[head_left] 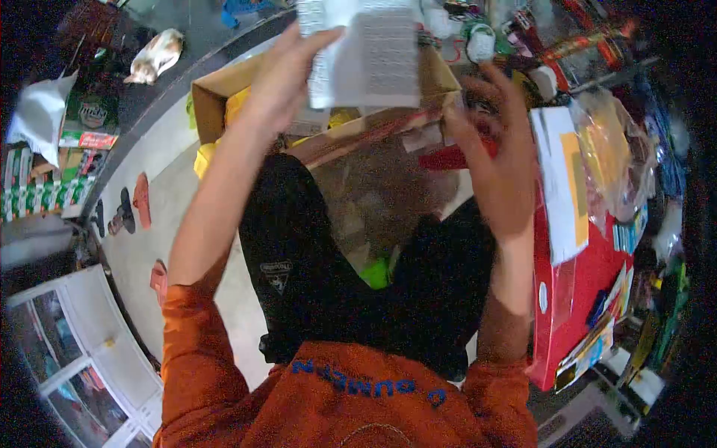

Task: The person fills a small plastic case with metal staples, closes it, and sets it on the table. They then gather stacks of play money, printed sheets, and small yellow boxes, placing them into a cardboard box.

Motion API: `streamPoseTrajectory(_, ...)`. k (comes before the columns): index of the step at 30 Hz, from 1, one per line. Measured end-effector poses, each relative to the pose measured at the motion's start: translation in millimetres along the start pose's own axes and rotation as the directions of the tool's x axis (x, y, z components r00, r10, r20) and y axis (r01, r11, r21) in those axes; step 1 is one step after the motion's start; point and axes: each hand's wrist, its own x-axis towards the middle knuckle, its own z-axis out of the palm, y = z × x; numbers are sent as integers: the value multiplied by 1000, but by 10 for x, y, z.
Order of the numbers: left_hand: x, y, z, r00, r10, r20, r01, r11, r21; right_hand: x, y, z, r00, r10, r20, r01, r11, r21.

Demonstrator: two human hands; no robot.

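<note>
My left hand grips the left edge of a white printed sheet or booklet, its thumb lying over the front. The print is too blurred to read. Behind and below the paper stands an open cardboard box with yellow items inside. To the right of the box, my right hand is raised with its fingers apart, holding nothing and not touching the paper. Motion blurs it somewhat.
A red surface on the right bears a white-and-yellow paper stack and a clear plastic bag. A cat lies at the upper left. Sandals rest on the floor, above a white glass-doored cabinet.
</note>
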Motion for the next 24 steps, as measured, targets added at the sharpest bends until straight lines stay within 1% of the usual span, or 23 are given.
streamPoseTrajectory(1, 70, -57, -272, 999, -38, -23, 37, 998, -45, 198, 110, 183, 1000, 0, 22, -1, 1000, 5)
streamPoseTrajectory(3, 128, -197, -614, 995, -79, -60, 73, 993, -96, 629, 323, 659, 977, 94, 189, -143, 953, 268)
streamPoseTrajectory(4, 127, -247, -721, 986, -127, -109, 112, 984, -138, 858, 569, 927, 963, -89, 256, 43, 983, 180)
streamPoseTrajectory(5, 140, -308, -841, 972, -177, -155, 148, 972, -182, 1075, 785, 1196, 906, -259, 335, 236, 966, 108)
streamPoseTrajectory(6, 189, -420, -977, 968, -182, -172, 149, 970, -191, 1264, 774, 1520, 900, 16, 435, -110, 975, 192)
streamPoseTrajectory(7, 243, -582, -1117, 960, -231, -157, 194, 956, -219, 1418, 758, 1845, 793, 267, 547, -447, 866, 225)
streamPoseTrajectory(8, 305, -764, -1279, 951, -278, -138, 239, 939, -247, 1546, 894, 2108, 783, 266, 562, -450, 866, 219)
streamPoseTrajectory(9, 357, -974, -1480, 942, -316, -114, 270, 914, -303, 1616, 1111, 2423, 753, 174, 635, -402, 886, 233)
streamPoseTrajectory(10, 406, -1233, -1672, 935, -331, -129, 279, 908, -313, 1652, 1368, 2732, 706, 89, 703, -364, 896, 253)
streamPoseTrajectory(11, 414, -1494, -1883, 898, -415, -148, 333, 859, -389, 1694, 1600, 3047, 689, 92, 719, -375, 894, 245)
streamPoseTrajectory(12, 404, -1757, -2060, 853, -497, -158, 380, 800, -465, 1731, 1866, 3336, 634, 103, 767, -392, 897, 204)
streamPoseTrajectory(13, 380, -2002, -2204, 802, -562, -204, 406, 762, -504, 1725, 2108, 3572, 578, 113, 808, -404, 900, 162)
streamPoseTrajectory(14, 332, -2253, -2290, 795, -570, -210, 406, 756, -514, 1676, 2344, 3770, 565, 116, 817, -410, 899, 155)
streamPoseTrajectory(15, 266, -2487, -2330, 742, -626, -241, 413, 709, -571, 1615, 2567, 3939, 519, 165, 838, -421, 903, 83)
streamPoseTrajectory(16, 200, -2542, -2282, 685, -678, -266, 414, 663, -624, 1556, 2674, 4036, 475, 212, 854, -427, 904, 13)
streamPoseTrajectory(17, 211, -2599, -2255, 739, -619, -267, 412, 728, -548, 1585, 2821, 4168, 457, 210, 864, -432, 902, 9)
streamPoseTrajectory(18, 221, -2533, -2203, 729, -625, -277, 409, 723, -557, 1518, 2876, 4239, 453, 209, 867, -295, 952, -75)
streamPoseTrajectory(19, 221, -2476, -2161, 644, -721, -255, 521, 658, -544, 1420, 2872, 4281, 447, 206, 870, -151, 977, -154)
streamPoseTrajectory(20, 220, -2440, -2149, 546, -804, -234, 624, 577, -527, 1319, 2870, 4312, 432, 203, 879, -154, 977, -151)
streamPoseTrajectory(21, 204, -2789, -2234, 611, -768, -191, 520, 572, -634, 1245, 2795, 4284, 465, 247, 850, -178, 967, -184)
streamPoseTrajectory(22, 199, -2884, -2235, 605, -772, -194, 520, 569, -637, 1204, 2834, 4278, 501, 294, 814, -205, 954, -218)
streamPoseTrajectory(23, 210, -2975, -2219, 573, -780, -251, 507, 578, -640, 1163, 2953, 4346, 498, 296, 815, -208, 953, -219)
streamPoseTrajectory(24, 235, -3025, -2199, 540, -785, -303, 495, 587, -640, 1082, 3259, 4483, 525, 308, 794, -130, 950, -283)
